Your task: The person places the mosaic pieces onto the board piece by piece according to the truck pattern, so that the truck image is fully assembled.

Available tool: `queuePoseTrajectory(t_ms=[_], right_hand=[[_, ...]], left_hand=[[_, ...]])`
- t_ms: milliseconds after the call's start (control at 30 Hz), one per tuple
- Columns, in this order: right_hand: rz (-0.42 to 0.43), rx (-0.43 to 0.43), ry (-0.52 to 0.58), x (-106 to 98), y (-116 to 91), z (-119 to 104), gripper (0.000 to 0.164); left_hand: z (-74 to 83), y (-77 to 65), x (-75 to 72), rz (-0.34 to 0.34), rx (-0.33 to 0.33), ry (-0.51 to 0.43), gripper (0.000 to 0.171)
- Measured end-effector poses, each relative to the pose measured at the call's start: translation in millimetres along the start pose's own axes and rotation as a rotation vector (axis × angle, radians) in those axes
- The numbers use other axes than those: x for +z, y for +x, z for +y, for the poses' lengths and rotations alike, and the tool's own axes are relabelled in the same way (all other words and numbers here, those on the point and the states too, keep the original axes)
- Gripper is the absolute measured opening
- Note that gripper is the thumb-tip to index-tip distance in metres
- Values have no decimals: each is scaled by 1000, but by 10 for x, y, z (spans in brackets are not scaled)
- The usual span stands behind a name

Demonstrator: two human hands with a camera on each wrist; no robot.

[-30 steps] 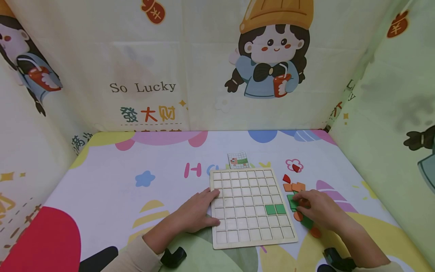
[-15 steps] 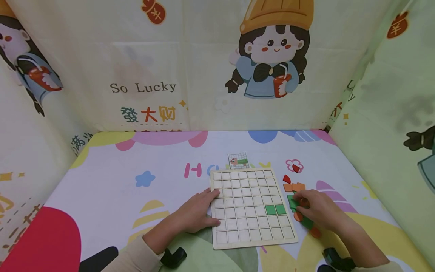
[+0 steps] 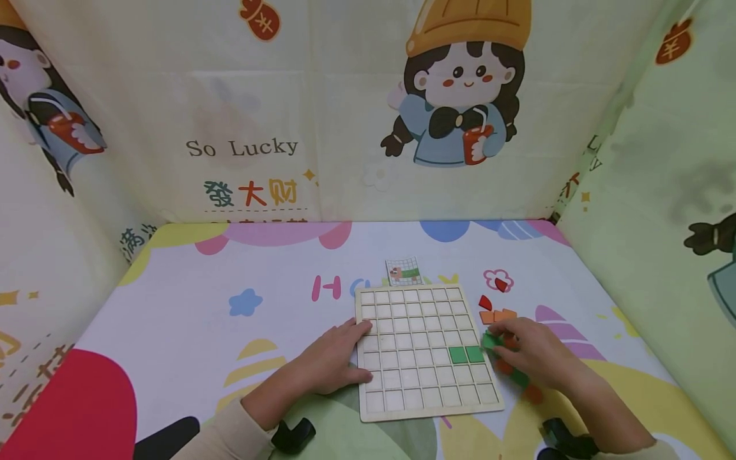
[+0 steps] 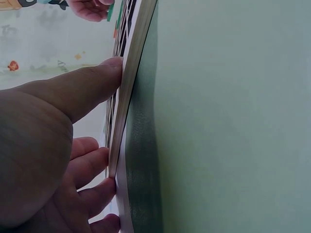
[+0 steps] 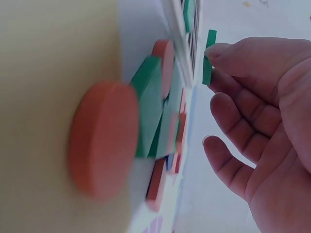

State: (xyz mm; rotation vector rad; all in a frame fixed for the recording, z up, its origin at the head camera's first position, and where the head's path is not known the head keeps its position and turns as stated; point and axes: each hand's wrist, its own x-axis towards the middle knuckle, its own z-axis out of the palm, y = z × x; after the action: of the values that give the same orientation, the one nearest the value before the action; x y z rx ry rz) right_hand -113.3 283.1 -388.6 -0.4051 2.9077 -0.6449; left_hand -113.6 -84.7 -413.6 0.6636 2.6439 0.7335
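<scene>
A pale wooden grid board (image 3: 425, 397) lies on the table, two green square tiles (image 3: 466, 354) set side by side near its right edge. My left hand (image 3: 322, 358) rests at the board's left edge, thumb and fingertips spread along the rim; the left wrist view shows the thumb (image 4: 92, 87) touching that edge. Between thumb and fingers, my right hand (image 3: 537, 351) pinches a green square tile (image 5: 210, 57), raised just off the board's right edge. Beneath that hand are loose green pieces (image 5: 148, 107) and orange round pieces (image 5: 104, 141), partly hidden in the head view.
Orange square pieces (image 3: 498, 316) and two red wedge pieces (image 3: 485, 302) lie right of the board. Behind it sits a small pattern card (image 3: 404, 271) printed with a gridded picture. Printed cloth covers the table and surrounding walls.
My right hand has lifted a green tile from the pile and shifted slightly left, towards the board. The left hand and board have stayed put.
</scene>
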Motion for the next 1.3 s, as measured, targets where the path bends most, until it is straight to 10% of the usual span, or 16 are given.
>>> queuePoseTrajectory(t_ms=[633,1300], right_hand=[[8,-184,9,118,138,-341,23],[-81,-193,2,263,253,-546,21]], left_hand=[[16,1,-16,-4,3,2,83],[-14,2,-8,6,21,0,82]])
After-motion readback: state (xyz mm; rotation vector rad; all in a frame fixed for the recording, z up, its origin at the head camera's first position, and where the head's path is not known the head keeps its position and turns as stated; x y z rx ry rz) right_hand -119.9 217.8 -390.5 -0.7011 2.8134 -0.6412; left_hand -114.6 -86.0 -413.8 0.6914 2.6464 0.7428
